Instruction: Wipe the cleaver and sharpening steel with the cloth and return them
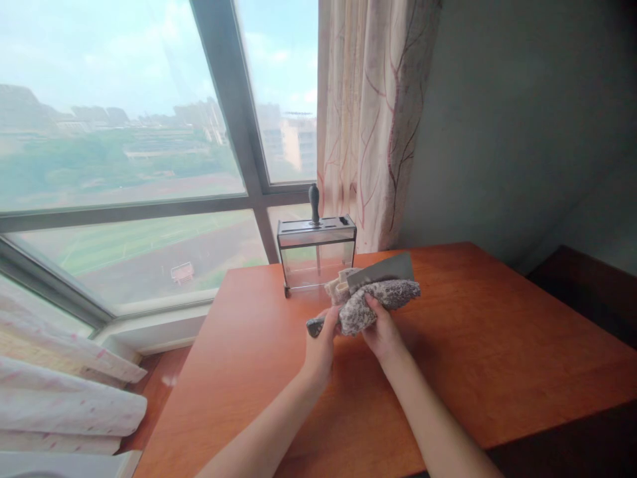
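1. Forearms come up from the bottom edge, bare, and meet above the middle of the reddish-brown wooden table (497, 345).
2. Our left hand (321, 348) is closed around the dark speckled handle (315, 325) of a broad knife, whose end pokes out to the left of the fingers.
3. Our right hand (383, 328) pinches a mottled grey-and-cream cloth (371, 302), thumb on top, with the fabric bunched between the fingers.
4. This cloth wraps over the flat grey steel blade (385, 269), which sticks out past it up and to the right; part of the blade is hidden under the fabric, so we cannot tell its full shape.
5. Knife and cloth are held just above the tabletop, in front of the knife block and near it.
6. Behind them stands a clear rectangular knife block with a metal slotted top (316, 255), close to the table's far edge; one dark rounded handle (314, 202) stands upright in a slot.
7. To the far left, below table level, lie folded pale pink-flecked fabrics (64, 398).
8. Beyond the block, a cream curtain with red branching lines (373, 113) hangs beside a large grey-framed window (233, 106); hazy buildings and green fields show through the glass.
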